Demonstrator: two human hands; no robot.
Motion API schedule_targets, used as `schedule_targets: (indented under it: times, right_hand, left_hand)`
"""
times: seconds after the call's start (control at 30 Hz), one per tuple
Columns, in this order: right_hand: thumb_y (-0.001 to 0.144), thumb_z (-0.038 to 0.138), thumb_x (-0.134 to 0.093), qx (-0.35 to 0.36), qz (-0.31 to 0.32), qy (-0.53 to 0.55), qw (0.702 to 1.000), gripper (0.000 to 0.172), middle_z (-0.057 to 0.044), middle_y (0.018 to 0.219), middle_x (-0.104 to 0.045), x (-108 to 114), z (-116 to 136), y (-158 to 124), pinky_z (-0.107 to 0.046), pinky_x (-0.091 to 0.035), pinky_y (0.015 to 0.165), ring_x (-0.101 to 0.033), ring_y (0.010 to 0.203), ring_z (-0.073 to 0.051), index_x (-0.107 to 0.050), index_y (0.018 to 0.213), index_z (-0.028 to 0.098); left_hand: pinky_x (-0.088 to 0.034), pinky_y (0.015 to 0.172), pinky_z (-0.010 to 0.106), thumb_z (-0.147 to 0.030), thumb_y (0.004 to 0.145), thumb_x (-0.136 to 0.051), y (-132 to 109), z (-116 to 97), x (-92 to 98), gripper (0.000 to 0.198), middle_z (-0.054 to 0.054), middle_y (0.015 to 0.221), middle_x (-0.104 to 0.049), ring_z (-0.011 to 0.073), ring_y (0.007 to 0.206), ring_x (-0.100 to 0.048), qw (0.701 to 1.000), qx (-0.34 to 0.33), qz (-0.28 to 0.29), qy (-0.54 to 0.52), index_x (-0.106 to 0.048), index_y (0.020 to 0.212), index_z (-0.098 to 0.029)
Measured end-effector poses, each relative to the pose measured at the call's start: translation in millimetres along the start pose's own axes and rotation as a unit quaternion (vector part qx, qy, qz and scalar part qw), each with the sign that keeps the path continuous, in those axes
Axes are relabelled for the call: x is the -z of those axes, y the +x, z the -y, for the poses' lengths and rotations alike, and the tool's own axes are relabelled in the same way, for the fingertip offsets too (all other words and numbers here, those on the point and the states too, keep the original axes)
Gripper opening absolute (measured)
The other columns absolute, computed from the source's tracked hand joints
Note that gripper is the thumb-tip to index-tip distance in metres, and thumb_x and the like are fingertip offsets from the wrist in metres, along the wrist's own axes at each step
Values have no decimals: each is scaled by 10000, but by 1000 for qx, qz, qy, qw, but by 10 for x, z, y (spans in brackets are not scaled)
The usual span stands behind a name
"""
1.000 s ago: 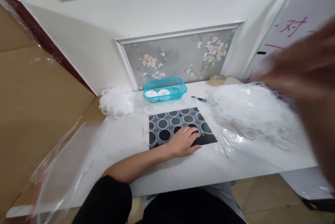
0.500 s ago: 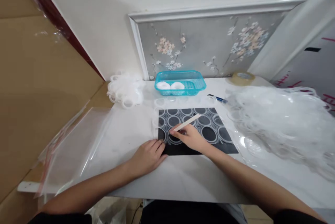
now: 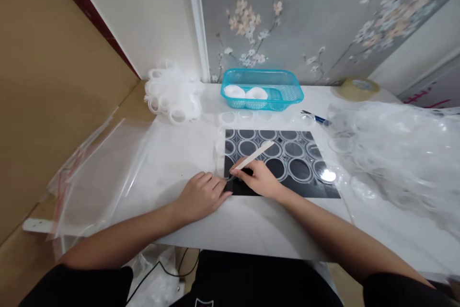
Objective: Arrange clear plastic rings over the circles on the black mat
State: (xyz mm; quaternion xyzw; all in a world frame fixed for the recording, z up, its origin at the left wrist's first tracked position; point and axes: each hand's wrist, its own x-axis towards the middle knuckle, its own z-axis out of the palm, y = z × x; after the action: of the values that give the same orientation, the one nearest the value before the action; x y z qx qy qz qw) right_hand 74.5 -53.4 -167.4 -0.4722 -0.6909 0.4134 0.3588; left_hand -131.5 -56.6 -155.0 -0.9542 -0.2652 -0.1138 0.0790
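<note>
The white bench [image 3: 172, 153] carries a black circle-patterned sheet [image 3: 283, 169], a turquoise basket [image 3: 285, 91], a tape roll [image 3: 359, 89] and heaped translucent rings [image 3: 398, 149].

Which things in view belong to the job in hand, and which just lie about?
Likely in use:
flat cream stick, in the right hand
black rectangular sheet with grey rings, left hand at its corner

Apparently lying about, untouched:
translucent blue plastic basket
yellowish tape roll
blue pointed tool
pile of white translucent rings, left; link uncertain
</note>
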Motion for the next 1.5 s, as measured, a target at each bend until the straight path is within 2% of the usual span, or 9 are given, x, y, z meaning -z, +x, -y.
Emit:
schedule_targets:
  times: [0.57, 0.67, 0.87, 0.93, 1.0, 1.07, 1.13, 1.3, 1.5]
  right_hand:
    - [875, 245, -567, 47, 5, -31, 998, 132, -42, 889, -717, -12, -66, 12, -348, -513, 805, -661, 860, -197, -695, 862, 217]
    - [893, 228, -539, 100, 5, -79, 992, 154, -51, 931, -720, -17, -105, -27, -380, -513, 852, -635, 961, -215, -689, 923, 215]
    - [907, 161, -489, 293, 82, -309, 901, 220, -20, 1083, -701, 21, -137, -30, -492, -386, 1029, -500, 1211, -252, -649, 1022, 258]
    - [903, 164, -495, 303, 38, -355, 884, 211, 2, 1036, -709, 146, -89, 129, -511, -357, 1051, -538, 1160, -239, -639, 996, 286]
    - [914, 195, -481, 267, -103, -363, 887, 196, 7, 993, -705, 333, -5, 328, -530, -363, 1038, -572, 1106, -233, -629, 977, 306]
    - [935, 218, -431, 211, -300, -317, 875, 209, -22, 1010, -683, 518, 92, 454, -530, -409, 988, -589, 1067, -235, -616, 1003, 286]
    - [935, 225, -425, 186, -379, -271, 865, 208, -41, 1012, -674, 619, 158, 418, -522, -439, 952, -591, 1055, -242, -622, 993, 255]
    - [892, 248, -522, 98, -154, -190, 965, 146, -21, 901, -715, 410, 4, -162, -484, -487, 895, -600, 1027, -249, -667, 896, 258]
    - [868, 318, -571, 27, -122, -110, 986, 111, -14, 892, -732, 198, -271, -437, -511, -444, 951, -592, 1058, -271, -679, 863, 295]
  left_hand:
    - [-394, 607, 314, -354, 914, -525, -36, -69, -13, 325, 59, 728, -649, 190, 673, -585, 1000, -2, -17, 12, -650, 1014, -71]
    - [-406, 604, 313, -346, 921, -513, -30, -77, -31, 325, 65, 718, -650, 193, 670, -596, 1000, -2, -9, 4, -651, 1000, -63]
    - [-455, 639, 315, -318, 935, -462, -36, -89, -92, 332, 74, 705, -659, 195, 666, -619, 999, -3, 21, -42, -653, 963, -48]
    - [-465, 647, 316, -299, 930, -459, -49, -88, -106, 329, 76, 724, -671, 193, 667, -621, 998, -2, 22, -50, -650, 996, -40]
    - [-465, 636, 308, -294, 929, -460, -65, -82, -113, 334, 69, 729, -677, 185, 662, -618, 998, 4, 18, -54, -645, 1036, -37]
    - [-458, 618, 298, -301, 931, -462, -75, -70, -112, 326, 59, 714, -674, 177, 657, -612, 998, 11, 8, -59, -655, 1018, -52]
    - [-457, 612, 297, -320, 932, -470, -69, -61, -104, 323, 57, 720, -668, 180, 676, -608, 998, 9, -5, -66, -660, 996, -68]
    - [-480, 806, 365, -409, 931, -466, 34, -116, -104, 387, 126, 1025, -662, 251, 945, -600, 994, -51, -38, -92, -624, 1064, -82]
    - [-356, 1055, 407, -527, 932, -400, 151, -200, -175, 551, 206, 1338, -496, 307, 1262, -447, 984, -114, 47, -132, -552, 1176, -57]
